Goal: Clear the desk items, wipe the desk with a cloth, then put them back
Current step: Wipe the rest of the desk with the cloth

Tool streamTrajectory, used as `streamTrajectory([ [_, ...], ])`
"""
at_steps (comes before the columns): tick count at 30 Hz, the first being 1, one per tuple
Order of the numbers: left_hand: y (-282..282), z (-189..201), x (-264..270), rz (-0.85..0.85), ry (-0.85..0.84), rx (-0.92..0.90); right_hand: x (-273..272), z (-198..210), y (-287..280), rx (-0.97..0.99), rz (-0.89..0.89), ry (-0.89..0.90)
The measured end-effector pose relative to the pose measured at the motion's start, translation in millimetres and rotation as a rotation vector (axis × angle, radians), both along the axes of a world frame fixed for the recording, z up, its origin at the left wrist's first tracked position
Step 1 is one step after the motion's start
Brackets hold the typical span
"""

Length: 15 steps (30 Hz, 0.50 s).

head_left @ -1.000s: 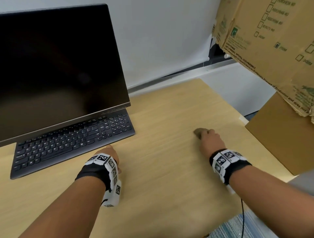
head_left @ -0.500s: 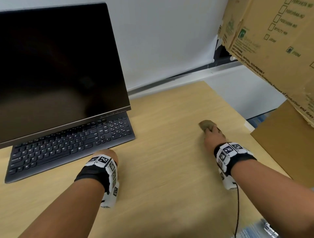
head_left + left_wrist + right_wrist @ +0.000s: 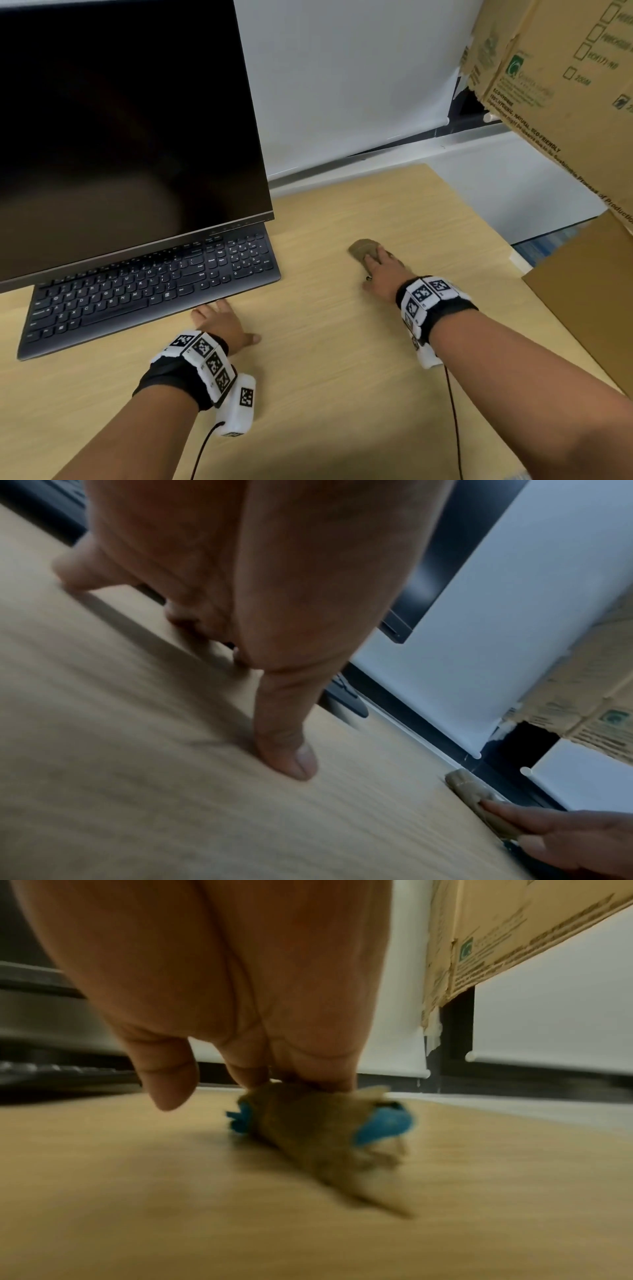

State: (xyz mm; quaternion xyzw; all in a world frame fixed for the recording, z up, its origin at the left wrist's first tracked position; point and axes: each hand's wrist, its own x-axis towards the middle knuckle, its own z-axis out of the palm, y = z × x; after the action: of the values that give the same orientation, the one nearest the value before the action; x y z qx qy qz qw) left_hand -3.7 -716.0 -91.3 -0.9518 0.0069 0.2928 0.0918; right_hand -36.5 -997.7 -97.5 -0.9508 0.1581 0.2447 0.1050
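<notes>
We see the right hand (image 3: 383, 274) pressing a small brown cloth (image 3: 363, 250) flat on the desk (image 3: 342, 394), well to the right of the keyboard (image 3: 150, 287). The fingers (image 3: 308, 1066) lie on top of the cloth; in the blurred right wrist view something blue shows at the edges of the cloth, perhaps another layer. The left hand (image 3: 222, 325) rests on the desk just in front of the keyboard, fingers spread and holding nothing, the thumb tip (image 3: 294, 761) touching the wood. The dark monitor (image 3: 126, 130) stands over the keyboard. A cardboard box (image 3: 561, 85) hangs far to the right of it.
</notes>
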Motion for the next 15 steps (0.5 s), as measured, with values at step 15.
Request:
streamTrajectory([
  [15, -7.1, -41.8, -10.4, 0.223, -0.151, -0.146, 34.1, 0.1, -12.5, 0.086, -0.028, -0.007],
])
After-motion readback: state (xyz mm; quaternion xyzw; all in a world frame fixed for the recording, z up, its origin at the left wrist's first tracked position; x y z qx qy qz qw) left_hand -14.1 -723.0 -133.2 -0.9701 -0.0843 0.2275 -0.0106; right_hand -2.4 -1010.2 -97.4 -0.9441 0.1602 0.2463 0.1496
